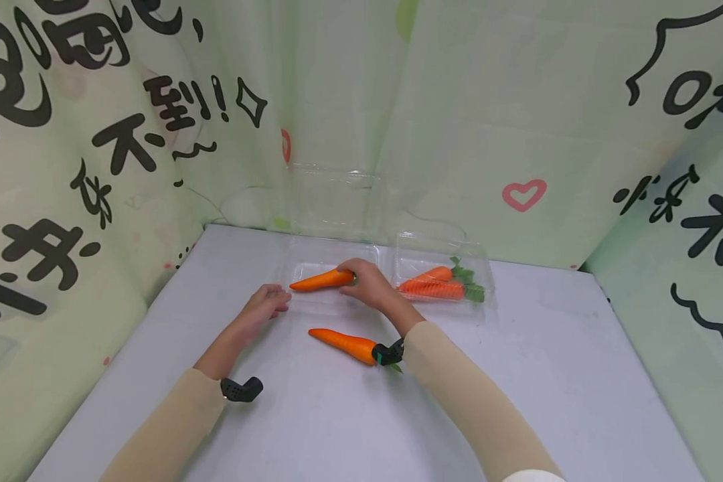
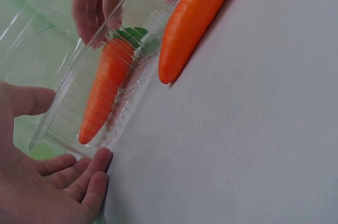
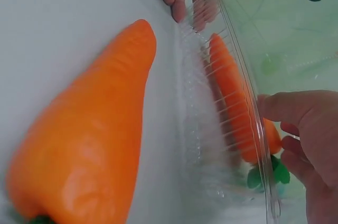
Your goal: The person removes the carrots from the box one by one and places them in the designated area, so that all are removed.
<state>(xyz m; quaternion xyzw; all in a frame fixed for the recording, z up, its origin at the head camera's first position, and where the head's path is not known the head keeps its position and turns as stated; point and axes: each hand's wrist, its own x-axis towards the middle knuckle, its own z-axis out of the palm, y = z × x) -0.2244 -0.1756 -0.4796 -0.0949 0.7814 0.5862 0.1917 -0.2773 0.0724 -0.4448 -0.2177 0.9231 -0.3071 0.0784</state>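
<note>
In the head view my right hand (image 1: pixel 366 282) holds an orange carrot (image 1: pixel 320 280) by its leafy end, over the base of a clear plastic box (image 1: pixel 298 251) whose lid stands raised behind. The right wrist view has this carrot (image 3: pixel 232 92) low inside the box, green leaves by my fingers. At the box's left end is my left hand (image 1: pixel 266 304). Its fingers (image 2: pixel 90 179) are loosely extended at the near corner, and the thumb reaches the rim. A second carrot (image 1: pixel 343 344) lies on the table in front, its leafy end partly behind the right wrist's black camera.
To the right, another clear box (image 1: pixel 488 268) contains orange carrots (image 1: pixel 434 284) with green tops. A white-covered table (image 1: pixel 548 375) spreads underneath. Behind and at both sides hang pale green curtains (image 1: pixel 458 120) with black lettering.
</note>
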